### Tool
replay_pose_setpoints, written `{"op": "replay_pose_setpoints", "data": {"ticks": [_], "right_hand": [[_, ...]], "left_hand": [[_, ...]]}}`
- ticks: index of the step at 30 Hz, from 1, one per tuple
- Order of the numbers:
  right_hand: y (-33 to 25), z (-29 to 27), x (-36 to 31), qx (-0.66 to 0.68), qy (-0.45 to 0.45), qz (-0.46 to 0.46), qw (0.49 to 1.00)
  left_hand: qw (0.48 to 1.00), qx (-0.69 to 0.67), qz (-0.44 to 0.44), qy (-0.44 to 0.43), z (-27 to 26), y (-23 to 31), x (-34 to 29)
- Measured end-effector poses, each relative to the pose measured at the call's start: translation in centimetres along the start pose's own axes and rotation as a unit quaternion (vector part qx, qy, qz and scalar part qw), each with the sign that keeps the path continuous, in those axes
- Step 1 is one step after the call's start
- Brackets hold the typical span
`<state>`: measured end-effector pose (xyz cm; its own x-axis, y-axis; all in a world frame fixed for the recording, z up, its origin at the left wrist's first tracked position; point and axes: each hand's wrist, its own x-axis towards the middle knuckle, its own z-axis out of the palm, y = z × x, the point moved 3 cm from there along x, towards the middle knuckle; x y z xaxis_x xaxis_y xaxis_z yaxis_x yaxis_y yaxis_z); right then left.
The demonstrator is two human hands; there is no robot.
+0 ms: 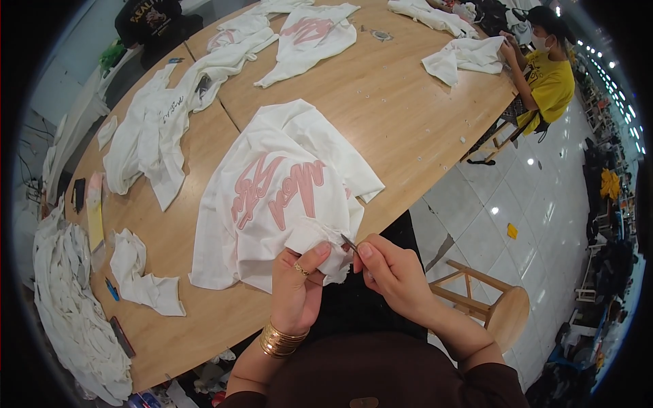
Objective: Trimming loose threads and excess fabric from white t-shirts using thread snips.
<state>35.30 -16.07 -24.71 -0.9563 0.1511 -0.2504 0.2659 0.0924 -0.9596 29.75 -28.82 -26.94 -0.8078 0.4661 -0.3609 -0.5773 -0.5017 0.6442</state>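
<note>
A white sweatshirt (224,238) with large pink appliqué lettering lies spread at the table's near edge. Its bunched lower edge is pinched in my left hand (299,285), thumb on top; a ring and gold bangles show on that arm. Close to the right of it, my right hand (391,268) is closed round a small, dark, pointed metal tool (348,241). The tool's tip meets the gathered white fabric beside my left fingers. Most of the tool is hidden inside my right fist, so its exact kind cannot be made out.
More white garments (153,129) lie across the wooden table (326,88). A heap of white cloth (75,306) hangs at the left edge, near a blue pen-like item (111,289). A wooden stool (507,313) stands right. A person in yellow (551,88) handles white fabric far right.
</note>
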Motion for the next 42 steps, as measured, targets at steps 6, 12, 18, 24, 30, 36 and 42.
{"op": "replay_pose_setpoints", "data": {"ticks": [6,12,18,24,30,36,42], "right_hand": [[1.0,-0.2,0.4,-0.011,0.041,-0.017,0.999],[1.0,-0.9,0.4,0.012,0.091,-0.089,0.992],[0.1,-0.6,0.5,-0.163,0.145,-0.158,0.963],[-0.6,-1.4,0.9,-0.173,0.16,-0.164,0.958],[-0.7,-1.7,1.5,-0.087,0.153,-0.1,0.979],[-0.7,-1.8,2.2,0.001,0.025,-0.021,0.999],[-0.2,-2.2,2.8,0.016,0.035,-0.03,0.999]], "left_hand": [[1.0,-0.008,0.006,0.008,-0.2,-0.1,0.0],[0.999,0.005,0.042,0.016,-0.5,-0.2,0.0],[0.999,0.008,0.042,0.021,-0.5,-0.5,0.0],[0.999,0.01,0.044,0.025,-0.5,-0.5,0.1],[0.999,0.019,0.042,0.027,-0.6,-0.6,0.4],[0.999,0.011,-0.041,-0.015,-0.2,-0.6,0.8],[0.984,0.154,0.089,-0.002,0.1,0.3,1.1]]}}
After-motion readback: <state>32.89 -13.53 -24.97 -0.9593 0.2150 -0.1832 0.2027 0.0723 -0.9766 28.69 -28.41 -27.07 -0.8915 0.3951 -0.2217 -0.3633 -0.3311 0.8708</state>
